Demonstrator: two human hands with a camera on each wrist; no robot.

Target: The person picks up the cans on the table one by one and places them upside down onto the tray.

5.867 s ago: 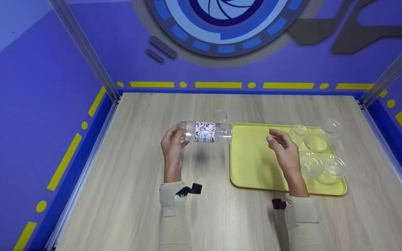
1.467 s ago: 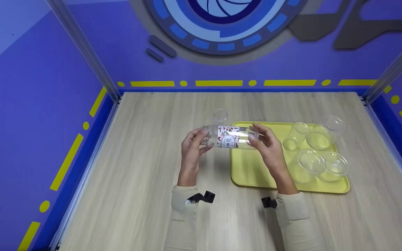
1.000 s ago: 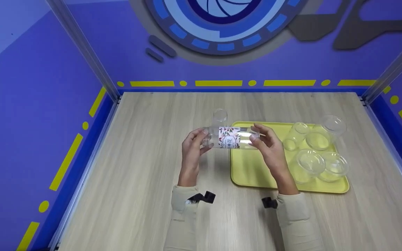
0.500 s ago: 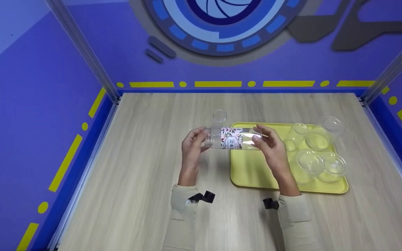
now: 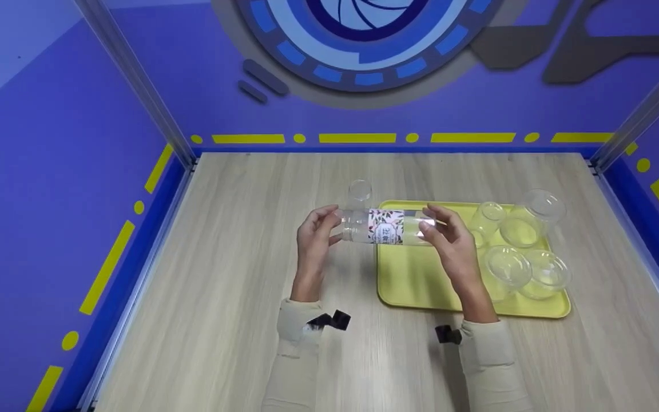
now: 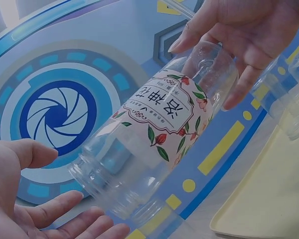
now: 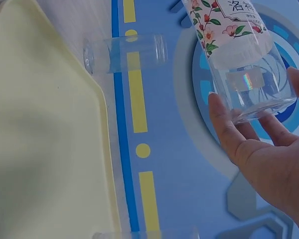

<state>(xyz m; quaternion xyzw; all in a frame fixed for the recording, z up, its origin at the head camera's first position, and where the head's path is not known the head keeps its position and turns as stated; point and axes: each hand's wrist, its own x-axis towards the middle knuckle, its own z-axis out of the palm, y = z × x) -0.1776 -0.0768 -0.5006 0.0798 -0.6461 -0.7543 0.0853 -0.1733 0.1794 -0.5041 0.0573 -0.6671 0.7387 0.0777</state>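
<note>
A clear plastic bottle [image 5: 358, 227] with a floral label is held sideways in the air over the tray's left edge. My right hand [image 5: 456, 246] grips its base end, with thumb and fingers around the bottom in the right wrist view. Near the threaded mouth of the bottle [image 6: 154, 124] is my left hand [image 5: 313, 246]. In the left wrist view its fingers are spread and a gap shows between them and the rim. No cap is visible on the mouth.
A yellow tray [image 5: 415, 283] lies under and right of the bottle. Several clear plastic cups [image 5: 509, 266] stand on its right side, one [image 5: 544, 206] at its back right corner. Another clear container [image 5: 360, 191] stands on the table behind the bottle. Blue panels surround the table.
Earlier my left hand alone held the bottle; then my right hand took its base. Since then the bottle has shifted right with my right hand, and my left fingers have let go.
</note>
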